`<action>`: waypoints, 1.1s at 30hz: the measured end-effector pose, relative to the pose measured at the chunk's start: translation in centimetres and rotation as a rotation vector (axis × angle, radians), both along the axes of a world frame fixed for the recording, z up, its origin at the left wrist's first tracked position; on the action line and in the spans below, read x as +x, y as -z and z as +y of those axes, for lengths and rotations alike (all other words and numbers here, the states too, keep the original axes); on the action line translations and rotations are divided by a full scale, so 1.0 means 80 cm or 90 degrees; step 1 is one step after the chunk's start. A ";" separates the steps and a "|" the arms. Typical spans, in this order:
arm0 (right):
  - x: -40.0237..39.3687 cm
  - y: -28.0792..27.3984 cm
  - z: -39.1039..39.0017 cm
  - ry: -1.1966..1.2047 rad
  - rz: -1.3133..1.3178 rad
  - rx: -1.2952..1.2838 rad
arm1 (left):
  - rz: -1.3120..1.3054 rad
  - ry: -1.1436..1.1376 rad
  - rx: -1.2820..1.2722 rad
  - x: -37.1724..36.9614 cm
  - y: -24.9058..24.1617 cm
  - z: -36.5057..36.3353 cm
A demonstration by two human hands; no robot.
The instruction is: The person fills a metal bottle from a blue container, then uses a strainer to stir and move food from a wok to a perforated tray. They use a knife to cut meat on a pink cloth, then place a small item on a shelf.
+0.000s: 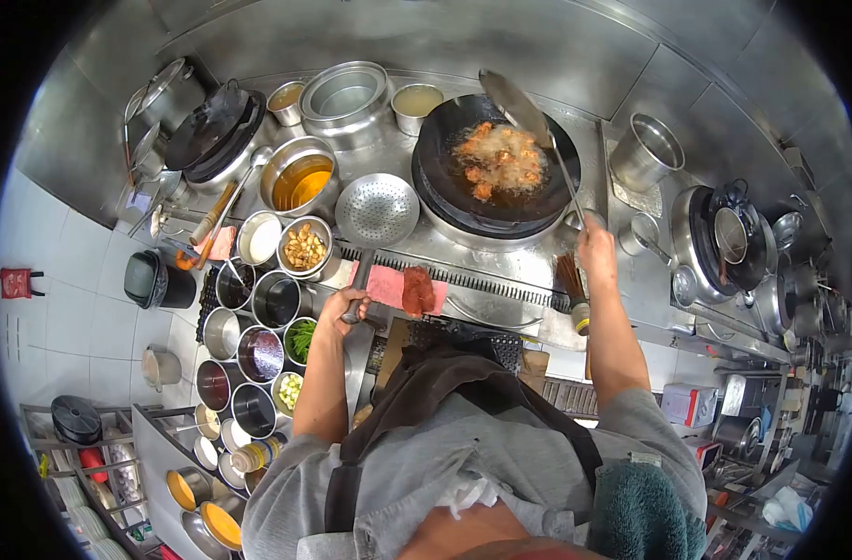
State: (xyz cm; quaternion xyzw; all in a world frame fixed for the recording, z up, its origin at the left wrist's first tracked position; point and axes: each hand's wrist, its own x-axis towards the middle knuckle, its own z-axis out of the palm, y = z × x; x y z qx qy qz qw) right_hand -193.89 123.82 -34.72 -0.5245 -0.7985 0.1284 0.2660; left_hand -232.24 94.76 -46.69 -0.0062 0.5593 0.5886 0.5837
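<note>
My left hand is closed around the dark handle of a perforated metal strainer, whose round bowl lies at the front of the stove, left of a black wok. In the wok, browned pieces of food fry in bubbling oil. My right hand grips the thin handle of a wok spatula, its broad metal head tilted over the wok's far right side. Under my left hand lies a pink cloth with a dark red folded cloth on it.
Left of the strainer stand a pot of amber oil and a bowl of tan pieces. Several ingredient pots crowd my left side. A tall steel pot stands right of the wok, and a bamboo brush is near my right forearm.
</note>
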 end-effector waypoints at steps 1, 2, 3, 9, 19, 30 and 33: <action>0.003 0.007 -0.003 0.011 -0.041 -0.024 | -0.048 0.011 0.003 -0.008 0.011 -0.001; 0.008 0.022 -0.005 -0.015 -0.074 -0.039 | -0.042 0.041 -0.004 -0.014 0.020 -0.002; 0.007 0.035 -0.013 -0.050 -0.047 -0.033 | -0.043 0.044 -0.003 -0.016 0.022 -0.002; 0.015 0.047 -0.060 -0.058 0.008 -0.075 | 0.252 0.066 -0.142 -0.037 0.069 -0.006; 0.046 0.020 -0.007 0.082 0.006 -0.027 | 0.705 -0.057 -0.164 -0.013 0.010 -0.035; 0.009 0.039 -0.009 0.013 0.029 -0.050 | 0.788 -0.036 -0.235 0.004 0.012 -0.075; 0.020 0.024 -0.009 0.005 0.058 -0.075 | 0.821 -0.025 -0.256 0.009 0.006 -0.082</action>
